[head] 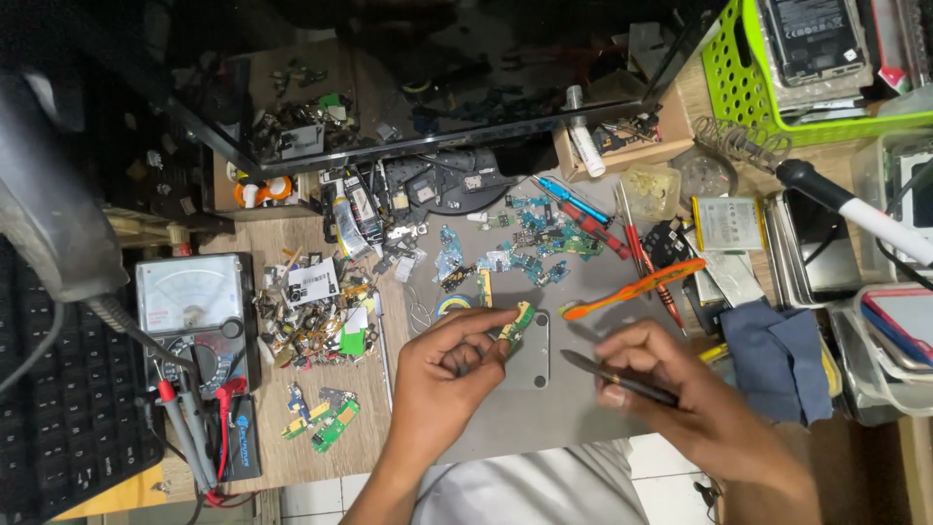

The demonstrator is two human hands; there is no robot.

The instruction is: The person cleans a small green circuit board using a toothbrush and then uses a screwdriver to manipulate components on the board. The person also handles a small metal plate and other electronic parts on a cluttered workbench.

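My left hand pinches a small green circuit board between thumb and fingers, above a grey work mat. In my right hand I grip black tweezers, their tip pointing left toward the board, a short gap away. A small grey metal plate lies on the mat under the board.
Several small circuit boards and an orange toothbrush lie beyond the hands. An analog multimeter with red and black probes stands at left, by a pile of loose parts. A green basket and a soldering iron are at right.
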